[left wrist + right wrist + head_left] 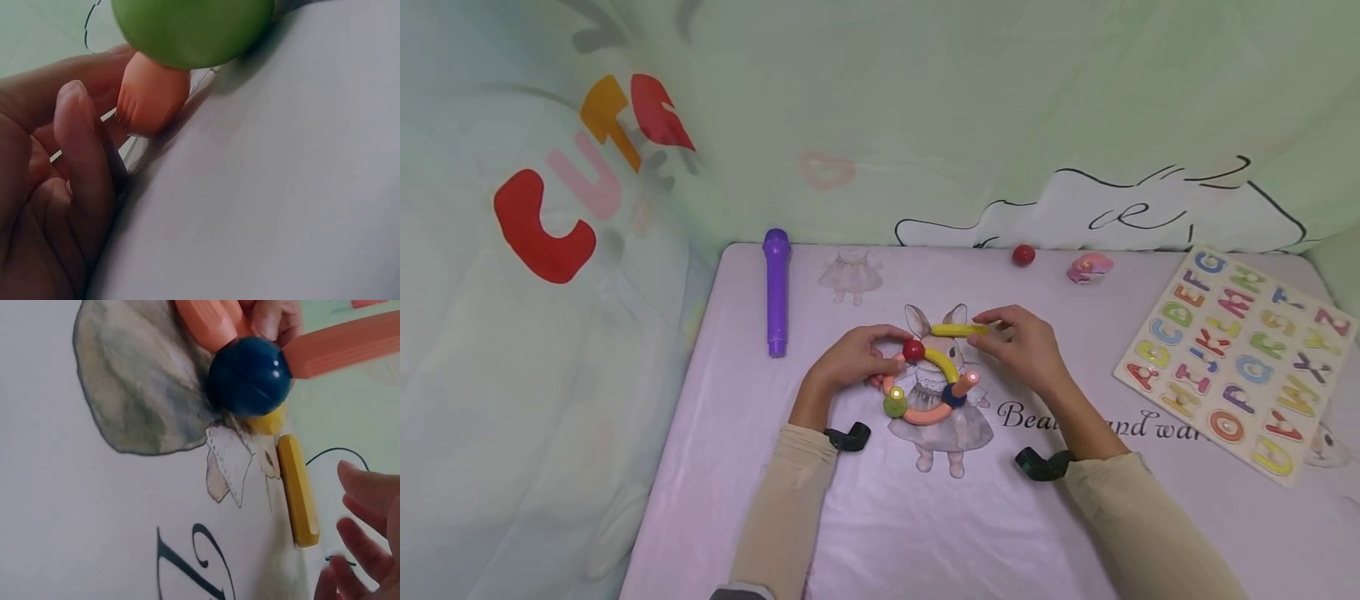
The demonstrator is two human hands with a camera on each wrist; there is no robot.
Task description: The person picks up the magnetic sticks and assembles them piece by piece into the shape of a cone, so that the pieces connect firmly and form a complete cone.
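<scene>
A toy ring of curved orange and yellow building rods joined by red, green and blue balls lies over the printed rabbit. My left hand holds its left side, thumb and forefinger around the red ball and the orange rod beside it. An orange rod sticks up from the blue ball; the green ball fills the top of the left wrist view. A loose yellow rod lies beyond the ring. My right hand is at its right end, fingers spread and apart from it in the right wrist view.
On the left lies a purple toy microphone. A red ball and a small pink toy are along the back edge. An alphabet puzzle board lies at the right. Fabric hangs behind the table and on its left.
</scene>
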